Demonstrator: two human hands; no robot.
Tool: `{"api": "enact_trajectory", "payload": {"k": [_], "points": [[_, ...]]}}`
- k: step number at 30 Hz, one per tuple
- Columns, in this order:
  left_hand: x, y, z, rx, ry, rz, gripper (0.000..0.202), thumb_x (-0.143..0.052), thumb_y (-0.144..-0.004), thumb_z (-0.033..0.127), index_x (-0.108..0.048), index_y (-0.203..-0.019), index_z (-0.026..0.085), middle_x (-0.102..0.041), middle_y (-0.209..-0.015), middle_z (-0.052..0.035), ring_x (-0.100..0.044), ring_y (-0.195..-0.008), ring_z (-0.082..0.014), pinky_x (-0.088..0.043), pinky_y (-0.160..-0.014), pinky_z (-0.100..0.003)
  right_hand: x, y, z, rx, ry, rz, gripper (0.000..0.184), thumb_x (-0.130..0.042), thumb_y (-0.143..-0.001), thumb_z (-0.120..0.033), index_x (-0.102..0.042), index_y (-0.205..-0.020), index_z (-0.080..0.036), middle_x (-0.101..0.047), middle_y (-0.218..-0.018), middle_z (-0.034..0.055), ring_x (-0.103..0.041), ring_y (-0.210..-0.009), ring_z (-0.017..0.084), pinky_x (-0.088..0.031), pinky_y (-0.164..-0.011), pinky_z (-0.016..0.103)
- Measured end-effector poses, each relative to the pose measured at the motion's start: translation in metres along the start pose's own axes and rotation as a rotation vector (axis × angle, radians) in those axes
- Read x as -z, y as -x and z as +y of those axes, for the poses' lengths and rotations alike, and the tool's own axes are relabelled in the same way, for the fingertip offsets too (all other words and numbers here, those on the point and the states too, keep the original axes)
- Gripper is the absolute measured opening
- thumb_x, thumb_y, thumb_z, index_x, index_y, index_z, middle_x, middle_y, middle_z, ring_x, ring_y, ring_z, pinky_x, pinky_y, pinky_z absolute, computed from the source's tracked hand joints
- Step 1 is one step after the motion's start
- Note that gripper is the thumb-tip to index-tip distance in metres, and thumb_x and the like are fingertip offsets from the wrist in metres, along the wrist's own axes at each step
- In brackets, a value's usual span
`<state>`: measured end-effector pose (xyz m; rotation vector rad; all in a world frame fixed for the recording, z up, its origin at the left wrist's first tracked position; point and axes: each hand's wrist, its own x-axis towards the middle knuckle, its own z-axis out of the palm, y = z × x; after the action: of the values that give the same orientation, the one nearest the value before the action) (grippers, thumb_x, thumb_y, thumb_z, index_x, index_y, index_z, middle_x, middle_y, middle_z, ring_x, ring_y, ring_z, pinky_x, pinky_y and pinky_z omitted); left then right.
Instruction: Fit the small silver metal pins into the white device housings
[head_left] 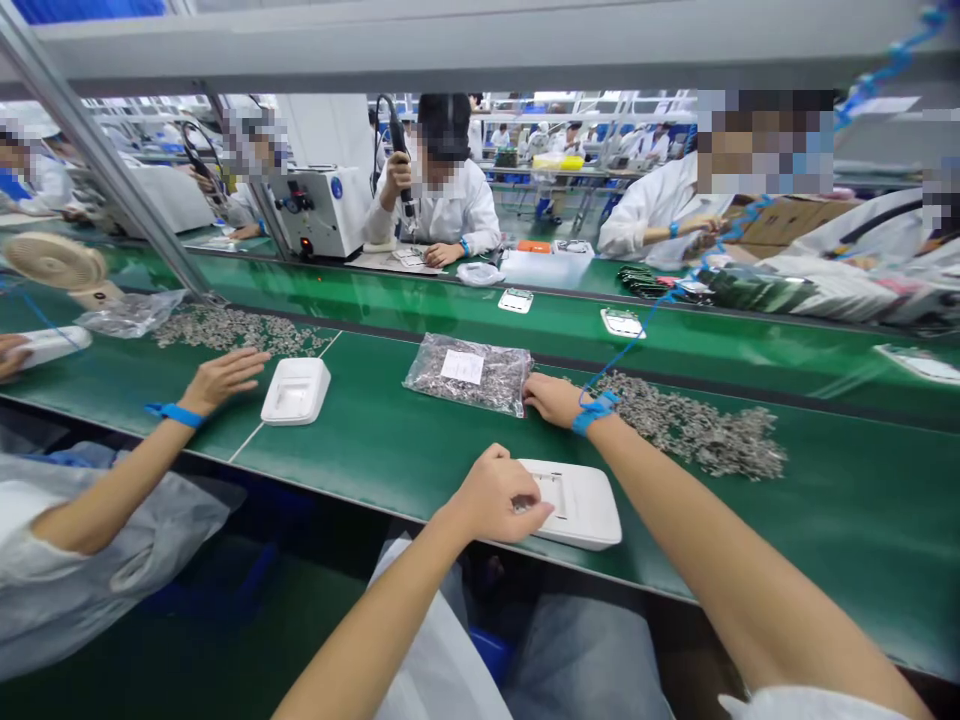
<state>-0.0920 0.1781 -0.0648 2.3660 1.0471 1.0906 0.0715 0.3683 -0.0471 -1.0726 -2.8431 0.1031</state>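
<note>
My right hand [555, 400] pinches the right edge of a clear plastic bag [487, 378] full of small metal parts, with a white label on top. The bag lies flat on the green bench. Closer to me, my left hand [499, 495] is curled beside a white plastic housing [589, 505], its thumb reaching over the recess. A few small greyish metal parts [520, 503] show within its bent fingers. A blue wrist strap [595, 412] with a coiled cord is on my right wrist. Behind that wrist spreads a loose heap of small metal parts [697, 430].
At left, a co-worker's hand [225, 380] hovers near another white housing [296, 390]. Beyond it are a second metal heap [232, 330] and a fan [56, 262]. White panels [622, 323] lie on the green belt behind the bench. Across it, a person holds an electric screwdriver [397, 140].
</note>
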Motion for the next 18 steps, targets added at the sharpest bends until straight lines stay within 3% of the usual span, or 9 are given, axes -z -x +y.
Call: {"api": "enact_trajectory", "payload": {"k": [4, 8, 14, 18], "points": [[0.000, 0.000, 0.000, -0.003, -0.001, 0.013, 0.023, -0.056, -0.083, 0.033, -0.061, -0.065, 0.017, -0.067, -0.066, 0.0001, -0.060, -0.065, -0.0128, -0.033, -0.078, -0.036, 0.007, 0.007, -0.007, 0.023, 0.026, 0.027, 0.008, -0.051, -0.095, -0.014, -0.059, -0.096, -0.016, -0.059, -0.104, 0.0113, -0.060, -0.090, 0.022, -0.044, -0.077, 0.029], [0.002, -0.001, 0.002, -0.019, 0.000, 0.029, 0.022, -0.054, -0.081, 0.029, -0.059, -0.064, 0.017, -0.066, -0.063, 0.0005, -0.058, -0.063, -0.0125, -0.034, -0.076, -0.035, 0.027, 0.023, -0.017, 0.002, 0.019, 0.092, 0.013, -0.043, -0.098, -0.018, -0.056, -0.096, -0.016, -0.058, -0.101, 0.0126, -0.059, -0.083, 0.023, -0.044, -0.072, 0.032], [0.004, -0.003, 0.005, -0.037, 0.072, 0.042, 0.011, -0.051, -0.073, 0.019, -0.058, -0.065, 0.018, -0.065, -0.063, 0.0010, -0.055, -0.059, -0.0123, -0.036, -0.075, -0.034, 0.058, 0.069, -0.051, 0.155, -0.220, 0.187, 0.022, -0.038, -0.099, -0.018, -0.058, -0.107, -0.018, -0.062, -0.095, 0.0080, -0.060, -0.078, 0.020, -0.049, -0.071, 0.032], [0.005, -0.002, 0.004, -0.058, 0.146, 0.117, 0.008, -0.052, -0.074, 0.018, -0.059, -0.074, 0.019, -0.066, -0.070, 0.0006, -0.058, -0.065, -0.0139, -0.039, -0.079, -0.035, 0.061, 0.099, -0.075, 0.145, -0.155, 0.209, 0.016, -0.044, -0.094, -0.015, -0.060, -0.095, -0.018, -0.062, -0.100, 0.0097, -0.062, -0.086, 0.022, -0.051, -0.074, 0.034]]}}
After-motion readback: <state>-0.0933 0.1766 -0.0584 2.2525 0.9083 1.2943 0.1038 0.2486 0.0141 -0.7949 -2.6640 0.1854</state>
